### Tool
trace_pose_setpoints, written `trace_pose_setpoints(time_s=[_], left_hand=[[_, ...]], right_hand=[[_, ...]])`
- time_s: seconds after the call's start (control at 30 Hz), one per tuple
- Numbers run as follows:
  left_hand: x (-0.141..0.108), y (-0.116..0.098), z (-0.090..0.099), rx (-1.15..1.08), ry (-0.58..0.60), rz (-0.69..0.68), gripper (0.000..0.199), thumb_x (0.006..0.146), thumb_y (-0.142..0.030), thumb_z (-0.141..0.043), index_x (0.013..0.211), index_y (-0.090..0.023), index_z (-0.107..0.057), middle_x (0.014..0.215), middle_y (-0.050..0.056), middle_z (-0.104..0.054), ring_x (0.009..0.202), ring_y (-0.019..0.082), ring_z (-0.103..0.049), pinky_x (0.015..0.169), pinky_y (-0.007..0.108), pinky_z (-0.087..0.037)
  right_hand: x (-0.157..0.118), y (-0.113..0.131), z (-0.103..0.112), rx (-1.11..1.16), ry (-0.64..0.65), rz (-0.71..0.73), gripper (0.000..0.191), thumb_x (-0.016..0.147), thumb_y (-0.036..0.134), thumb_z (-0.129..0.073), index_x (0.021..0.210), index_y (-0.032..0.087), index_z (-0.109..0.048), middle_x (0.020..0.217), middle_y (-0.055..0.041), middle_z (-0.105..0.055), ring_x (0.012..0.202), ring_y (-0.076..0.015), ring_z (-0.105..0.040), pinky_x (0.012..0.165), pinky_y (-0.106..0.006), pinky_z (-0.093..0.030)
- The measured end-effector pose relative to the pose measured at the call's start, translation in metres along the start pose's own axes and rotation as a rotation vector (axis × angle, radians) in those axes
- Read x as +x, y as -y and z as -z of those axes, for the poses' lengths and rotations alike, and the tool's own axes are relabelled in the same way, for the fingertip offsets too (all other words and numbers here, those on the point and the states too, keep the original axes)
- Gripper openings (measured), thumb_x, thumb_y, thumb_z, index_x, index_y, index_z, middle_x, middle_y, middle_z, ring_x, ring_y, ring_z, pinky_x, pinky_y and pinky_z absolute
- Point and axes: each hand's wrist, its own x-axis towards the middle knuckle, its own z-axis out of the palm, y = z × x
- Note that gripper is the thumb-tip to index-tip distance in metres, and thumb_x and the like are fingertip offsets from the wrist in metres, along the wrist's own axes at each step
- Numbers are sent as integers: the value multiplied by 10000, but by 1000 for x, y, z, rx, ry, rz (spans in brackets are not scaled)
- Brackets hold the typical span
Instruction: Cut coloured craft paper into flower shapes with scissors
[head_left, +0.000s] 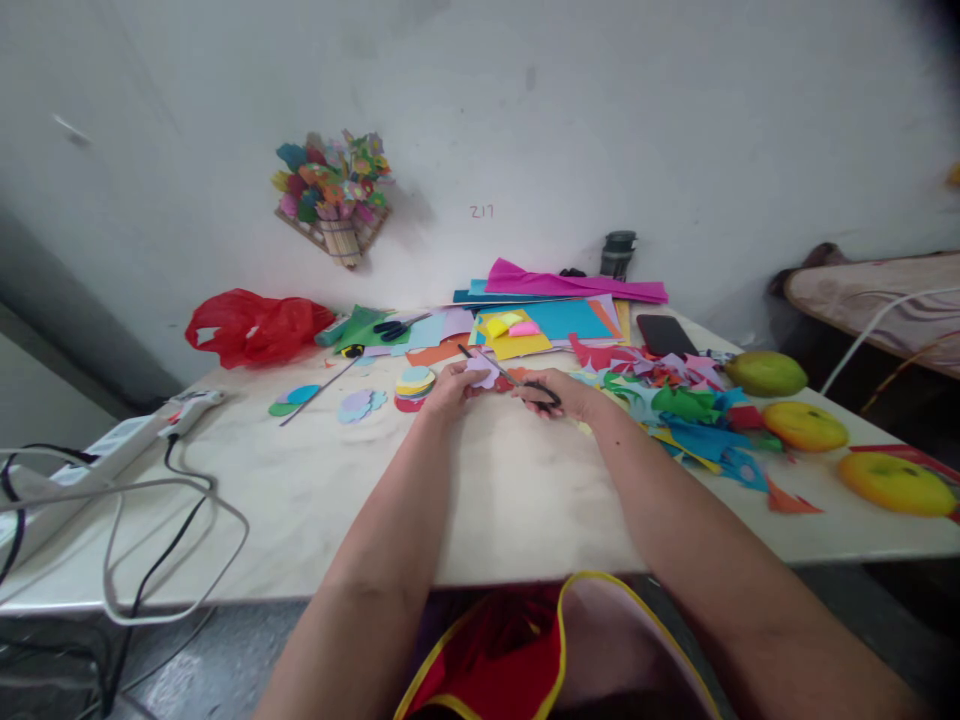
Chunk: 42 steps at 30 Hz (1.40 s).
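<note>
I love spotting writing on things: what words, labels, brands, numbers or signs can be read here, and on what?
"217", in reddish strokes on the wall.
No other text is readable; any markings on the power strip or dark container are too small or blurred.

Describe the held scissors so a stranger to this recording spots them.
On the white table, look to the middle. The right hand holds the scissors, blades at lilac paper in the left hand. Unlike the pair lying by green paper, these are gripped.
</note>
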Motion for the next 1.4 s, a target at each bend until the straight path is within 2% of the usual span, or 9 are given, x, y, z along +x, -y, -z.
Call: trace_pose_setpoints(time_s=[0.3,0.47,0.87,1.03,1.4], left_hand=[[5,7,7,13,-6,-36,199,599,-250,-780,582,-124,-627,544,18,-596,459,70,-465,472,224,-326],[3,4,4,-27,6,-14,182,597,-242,-777,638,-121,-648,605,38,-640,538,106,-555,538,231,-402],[-3,-3,-3,-36,15,1,169,592,-233,-768,629,-107,-662,581,51,-640,491,100,-536,509,230,-404],[-5,-4,-6,-91,37,30,202,549,-233,-799,635,-105,-669,598,56,-652,541,132,-587,602,263,-474],[-7,-7,-5,-54,135,68,308,578,-260,-834,770,-102,-650,688,60,-685,532,123,-615,589,251,-528]], right_hand=[[1,-2,1,-4,-9,3,235,780,366,-641,696,168,-547,499,29,-526,369,-70,-436,346,-210,-246],[2,-2,1,15,-20,-9,224,773,343,-638,674,170,-537,476,30,-518,360,-74,-428,348,-219,-242],[-2,9,-7,52,-54,-1,234,710,359,-653,662,176,-515,459,38,-502,361,-71,-412,344,-207,-263],[-3,8,-8,33,-61,16,235,696,365,-652,665,172,-521,455,41,-503,354,-68,-411,347,-204,-242],[0,3,-4,25,-53,21,255,699,398,-652,679,173,-533,449,42,-503,348,-64,-392,351,-211,-189]])
